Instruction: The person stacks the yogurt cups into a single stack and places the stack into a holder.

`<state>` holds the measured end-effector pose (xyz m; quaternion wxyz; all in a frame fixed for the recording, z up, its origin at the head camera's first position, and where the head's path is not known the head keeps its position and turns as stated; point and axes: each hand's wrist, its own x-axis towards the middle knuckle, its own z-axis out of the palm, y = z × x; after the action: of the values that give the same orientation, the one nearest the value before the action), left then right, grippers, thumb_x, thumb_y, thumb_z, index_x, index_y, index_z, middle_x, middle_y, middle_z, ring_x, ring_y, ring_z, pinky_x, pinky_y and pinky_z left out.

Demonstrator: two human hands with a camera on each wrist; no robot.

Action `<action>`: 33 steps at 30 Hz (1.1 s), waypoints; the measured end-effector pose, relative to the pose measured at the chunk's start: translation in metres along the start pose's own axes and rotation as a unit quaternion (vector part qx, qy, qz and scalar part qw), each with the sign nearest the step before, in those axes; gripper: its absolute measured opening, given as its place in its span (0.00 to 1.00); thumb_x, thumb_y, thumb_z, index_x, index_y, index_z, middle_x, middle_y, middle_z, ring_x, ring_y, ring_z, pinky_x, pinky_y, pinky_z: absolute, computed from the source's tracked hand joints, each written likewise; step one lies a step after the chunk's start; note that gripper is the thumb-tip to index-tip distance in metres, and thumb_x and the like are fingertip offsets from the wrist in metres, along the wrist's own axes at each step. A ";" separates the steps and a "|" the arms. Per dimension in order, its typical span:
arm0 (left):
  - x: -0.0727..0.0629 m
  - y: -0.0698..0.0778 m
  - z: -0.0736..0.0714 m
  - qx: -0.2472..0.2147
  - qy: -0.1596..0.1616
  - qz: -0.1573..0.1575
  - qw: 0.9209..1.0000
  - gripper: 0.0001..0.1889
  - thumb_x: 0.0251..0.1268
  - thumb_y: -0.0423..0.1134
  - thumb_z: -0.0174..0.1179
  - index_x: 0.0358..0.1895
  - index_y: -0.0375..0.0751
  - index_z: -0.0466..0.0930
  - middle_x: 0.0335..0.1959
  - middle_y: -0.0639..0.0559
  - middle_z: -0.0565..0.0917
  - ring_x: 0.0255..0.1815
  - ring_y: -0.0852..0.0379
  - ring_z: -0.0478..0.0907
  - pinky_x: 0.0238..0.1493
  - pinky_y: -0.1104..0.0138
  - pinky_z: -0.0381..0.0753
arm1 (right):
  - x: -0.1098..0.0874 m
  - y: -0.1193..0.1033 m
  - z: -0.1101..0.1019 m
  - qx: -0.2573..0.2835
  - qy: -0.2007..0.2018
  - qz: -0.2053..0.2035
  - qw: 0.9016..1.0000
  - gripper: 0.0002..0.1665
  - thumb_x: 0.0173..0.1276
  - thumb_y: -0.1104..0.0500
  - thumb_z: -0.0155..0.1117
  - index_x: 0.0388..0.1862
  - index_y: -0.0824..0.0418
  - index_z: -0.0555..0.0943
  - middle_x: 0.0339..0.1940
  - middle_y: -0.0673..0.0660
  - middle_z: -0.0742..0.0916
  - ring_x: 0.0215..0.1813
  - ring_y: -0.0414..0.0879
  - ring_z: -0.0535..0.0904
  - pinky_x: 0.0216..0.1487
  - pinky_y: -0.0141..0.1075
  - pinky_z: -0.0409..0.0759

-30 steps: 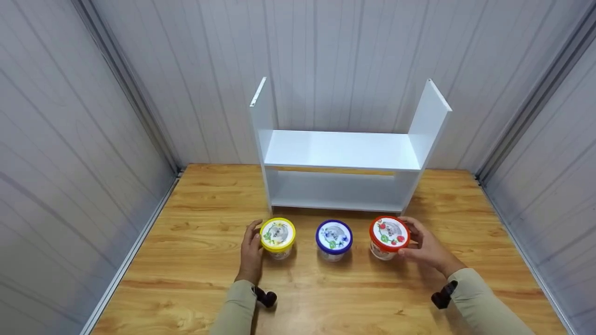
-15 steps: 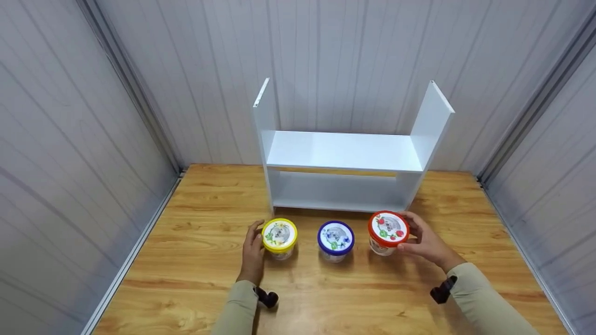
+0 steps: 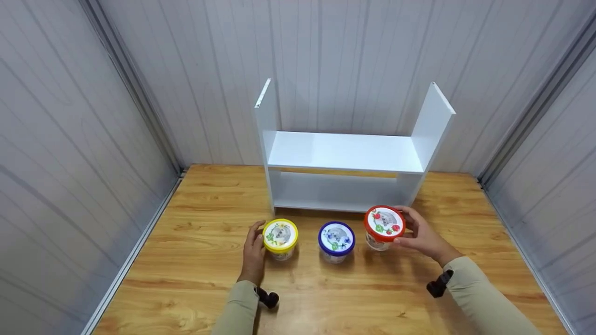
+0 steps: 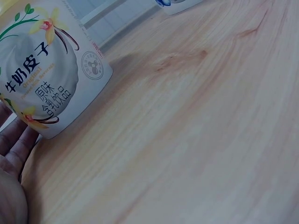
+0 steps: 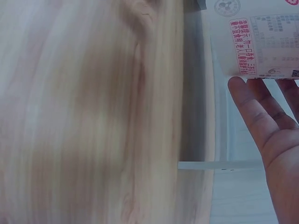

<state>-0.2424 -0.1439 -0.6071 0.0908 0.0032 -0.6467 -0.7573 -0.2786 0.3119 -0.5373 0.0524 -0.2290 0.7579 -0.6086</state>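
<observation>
Three printed paper milk-drink cups are lined up in front of the shelf. On the left is a yellow-lidded cup point(image 3: 280, 236), standing on the table with my left hand point(image 3: 253, 253) curled against its left side. Its front shows large in the left wrist view, fingers point(image 4: 18, 144) partly hidden behind it. The blue-lidded cup point(image 3: 336, 239) stands in the middle, untouched. My right hand point(image 3: 423, 237) grips the red-lidded cup point(image 3: 384, 224) from the right, raised and close to the shelf's front. In the right wrist view that cup's printed side point(image 5: 261, 42) shows above my fingers.
A white two-tier shelf point(image 3: 344, 152) with upright side panels stands behind the cups. Its lower board point(image 3: 340, 190) lies close above the wooden table point(image 3: 335, 298). Ribbed pale walls point(image 3: 344, 60) close in the back and both sides.
My right hand has lifted the red-lidded cup and moved it forward and slightly left, toward the shelf. My left hand and the other two cups have stayed in place.
</observation>
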 end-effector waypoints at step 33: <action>0.011 -0.033 -0.003 -0.045 -0.026 0.058 0.997 0.22 0.81 0.31 0.40 0.73 0.30 0.66 0.71 0.41 0.72 0.72 0.52 0.67 0.71 0.67 0.66 | 0.036 -0.029 0.019 -0.045 -0.003 0.024 0.999 0.50 0.56 0.64 0.79 0.75 0.59 0.64 0.69 0.62 0.75 0.66 0.50 0.75 0.60 0.32 0.79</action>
<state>-0.2575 -0.1440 -0.6386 0.1174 -0.0583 -0.6132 -0.7790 -0.2952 0.2756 -0.5077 0.0591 -0.2142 0.7896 -0.5720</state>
